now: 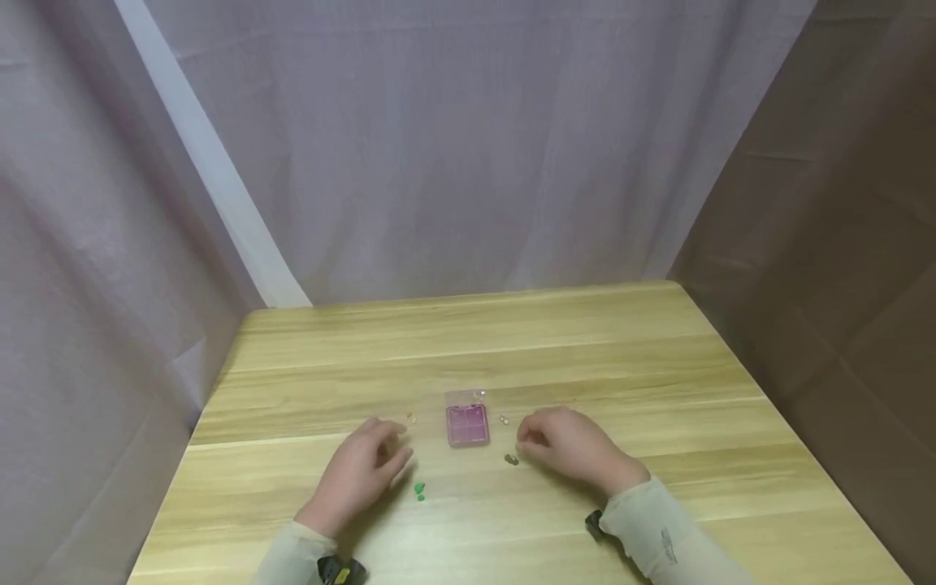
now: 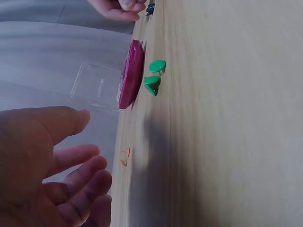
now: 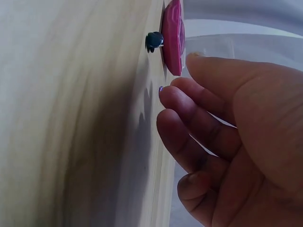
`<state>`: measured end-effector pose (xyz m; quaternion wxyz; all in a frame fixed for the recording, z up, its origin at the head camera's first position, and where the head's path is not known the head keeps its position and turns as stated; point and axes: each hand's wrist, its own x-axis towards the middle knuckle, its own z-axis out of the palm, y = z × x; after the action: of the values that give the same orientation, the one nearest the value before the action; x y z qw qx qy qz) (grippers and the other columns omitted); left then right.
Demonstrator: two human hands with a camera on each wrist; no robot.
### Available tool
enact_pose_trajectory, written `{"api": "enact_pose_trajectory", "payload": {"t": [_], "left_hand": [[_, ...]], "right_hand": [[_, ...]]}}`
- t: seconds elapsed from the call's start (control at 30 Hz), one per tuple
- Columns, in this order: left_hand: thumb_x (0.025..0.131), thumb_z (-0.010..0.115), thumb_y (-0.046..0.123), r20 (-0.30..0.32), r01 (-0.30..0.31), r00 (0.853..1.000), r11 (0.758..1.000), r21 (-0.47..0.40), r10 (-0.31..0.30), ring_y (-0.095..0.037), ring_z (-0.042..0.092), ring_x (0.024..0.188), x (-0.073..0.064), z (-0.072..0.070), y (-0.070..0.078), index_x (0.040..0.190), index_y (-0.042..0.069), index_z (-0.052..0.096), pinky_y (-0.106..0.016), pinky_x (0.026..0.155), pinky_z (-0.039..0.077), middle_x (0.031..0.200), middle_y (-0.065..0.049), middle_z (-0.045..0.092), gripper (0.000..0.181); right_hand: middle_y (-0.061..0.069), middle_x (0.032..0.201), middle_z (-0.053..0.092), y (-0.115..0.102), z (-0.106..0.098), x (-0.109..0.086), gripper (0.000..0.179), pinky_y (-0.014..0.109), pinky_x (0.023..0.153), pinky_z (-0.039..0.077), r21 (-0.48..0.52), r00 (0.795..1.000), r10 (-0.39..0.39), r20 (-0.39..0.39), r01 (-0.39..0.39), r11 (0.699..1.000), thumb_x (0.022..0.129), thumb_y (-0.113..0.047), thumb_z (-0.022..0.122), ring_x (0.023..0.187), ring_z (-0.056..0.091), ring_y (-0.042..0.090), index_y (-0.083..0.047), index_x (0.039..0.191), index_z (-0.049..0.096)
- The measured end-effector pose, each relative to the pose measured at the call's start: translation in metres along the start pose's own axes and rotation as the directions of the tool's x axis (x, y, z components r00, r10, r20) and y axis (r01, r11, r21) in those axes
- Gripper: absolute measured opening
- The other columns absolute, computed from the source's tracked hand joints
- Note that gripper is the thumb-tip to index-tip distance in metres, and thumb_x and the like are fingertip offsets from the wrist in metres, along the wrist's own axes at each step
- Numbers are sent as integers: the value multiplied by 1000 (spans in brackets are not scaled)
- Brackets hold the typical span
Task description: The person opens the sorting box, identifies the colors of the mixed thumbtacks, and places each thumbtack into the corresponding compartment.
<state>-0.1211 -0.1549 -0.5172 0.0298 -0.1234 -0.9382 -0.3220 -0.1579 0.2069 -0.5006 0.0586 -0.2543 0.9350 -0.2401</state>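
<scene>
A small pink compartment box (image 1: 468, 426) lies on the table with its clear lid (image 2: 96, 86) tipped back. My left hand (image 1: 360, 467) hovers left of the box, fingers relaxed and holding nothing. Below it in the left wrist view are small orange tacks (image 2: 125, 158). Several green tacks (image 2: 154, 75) lie nearer me, between this hand and the box. To the right of the box my right hand (image 1: 566, 443) hangs with loosely bent fingers and nothing in them. Dark tacks (image 3: 153, 41) lie close to its fingertips, and small pale pieces (image 1: 504, 420) sit beside the box.
The wooden table (image 1: 585, 341) reaches back to a grey curtain (image 1: 468, 162). More curtain hangs at the left and right sides. Each forearm wears a light sleeve and a dark wrist strap.
</scene>
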Motion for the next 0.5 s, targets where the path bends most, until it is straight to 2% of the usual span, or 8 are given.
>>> {"api": "enact_pose_trajectory", "payload": {"t": [0.3,0.5], "left_hand": [[98,85,25,-9,17,1000,1000,-4,-17,-6,57,82,-3,5,-5,123,12,77,-33,78,57,95,8,62,30],[97,85,25,-25,4,1000,1000,-20,-5,-8,60,84,-3,9,-6,122,12,77,-35,80,57,97,7,64,29]], "right_hand": [[-25,79,61,-4,7,-3,11,33,75,57,-53,999,-45,21,46,998,96,-33,86,71,57,-2,-26,94,77],[-23,77,59,-2,14,0,12,29,70,54,-92,996,-92,-6,91,992,93,-27,88,69,54,-2,-26,91,76]]}}
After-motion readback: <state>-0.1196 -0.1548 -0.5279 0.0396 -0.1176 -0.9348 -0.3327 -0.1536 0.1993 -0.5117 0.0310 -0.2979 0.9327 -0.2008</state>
